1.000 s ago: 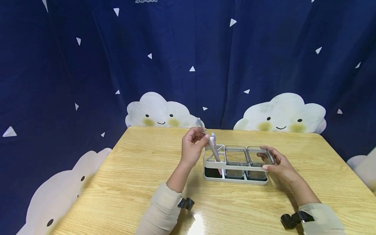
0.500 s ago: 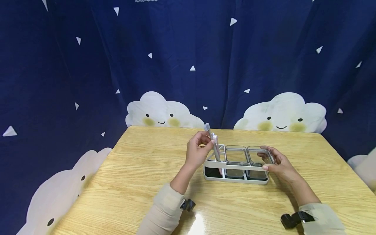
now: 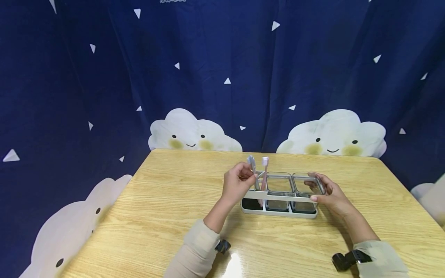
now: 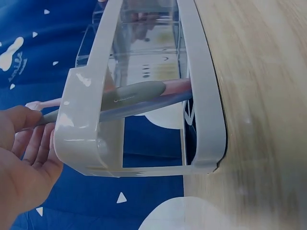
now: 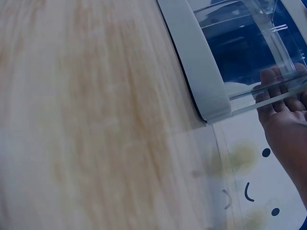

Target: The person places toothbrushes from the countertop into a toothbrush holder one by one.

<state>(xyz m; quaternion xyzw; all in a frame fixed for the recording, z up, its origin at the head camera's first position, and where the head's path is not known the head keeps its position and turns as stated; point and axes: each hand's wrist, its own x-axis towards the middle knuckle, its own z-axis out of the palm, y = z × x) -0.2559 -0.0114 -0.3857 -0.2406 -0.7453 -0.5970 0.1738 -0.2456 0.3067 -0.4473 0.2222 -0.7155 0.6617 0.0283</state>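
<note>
A white toothbrush holder (image 3: 290,199) stands upright on the table. My left hand (image 3: 236,184) pinches a grey toothbrush (image 4: 127,94) near its head; the handle runs down inside the holder's left compartment. Leaning in that compartment are a pink toothbrush (image 3: 264,172) and, crossing the grey handle in the left wrist view, a bluish toothbrush (image 4: 144,106). At the holder's right end, my right hand (image 3: 332,196) grips the frame and clear cup, thumb in front and fingers behind. Two clear cups (image 3: 279,185) fill the middle and right compartments.
The wooden table (image 3: 149,208) extends around the holder on both sides. Behind its far edge hangs a dark blue curtain (image 3: 208,58) with white triangles and smiling clouds. A black wrist camera (image 3: 342,261) is strapped to the right forearm.
My left hand has moved right and down with the grey toothbrush, which now stands steeper and lower. The pink toothbrush's head has shifted right. My right hand and the holder have stayed put.
</note>
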